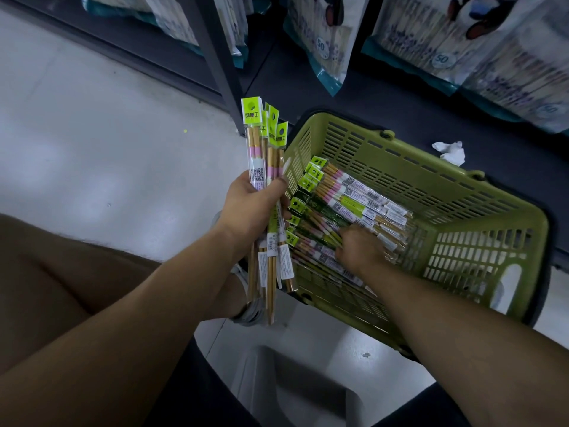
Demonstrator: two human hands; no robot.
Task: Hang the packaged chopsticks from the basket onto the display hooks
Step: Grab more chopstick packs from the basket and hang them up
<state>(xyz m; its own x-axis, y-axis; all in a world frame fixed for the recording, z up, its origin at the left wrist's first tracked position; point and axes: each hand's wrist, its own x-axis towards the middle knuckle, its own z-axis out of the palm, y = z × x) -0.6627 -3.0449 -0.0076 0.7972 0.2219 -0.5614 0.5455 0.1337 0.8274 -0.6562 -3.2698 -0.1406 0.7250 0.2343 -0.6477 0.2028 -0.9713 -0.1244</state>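
We look down on a pale floor (pixel 92 118) and, at its far edge, a dark shelf (pixel 369 100). Along the top of the view big bags (pixel 320 41) marked 50 hang or stand above it. A green basket (pixel 400 155) sits tilted, its far side on the shelf ledge and its near side lower, toward us. Inside it we see many packs (pixel 354 195) of chopsticks lying flat in rough layers, their green header cards toward the left wall.

Left of the basket and just beside its rim, a bundle (pixel 261 140) of several such packs stands upright, headers fanned at the top. The left hand (pixel 255 208) grips it round the middle, fingers and thumb curled round it. The right hand (pixel 360 246) lies knuckles-up on the packs in the basket with its fingers bent down among them; we cannot tell whether it grips one. A crumpled white paper (pixel 451 151) lies on the shelf just beyond the basket.
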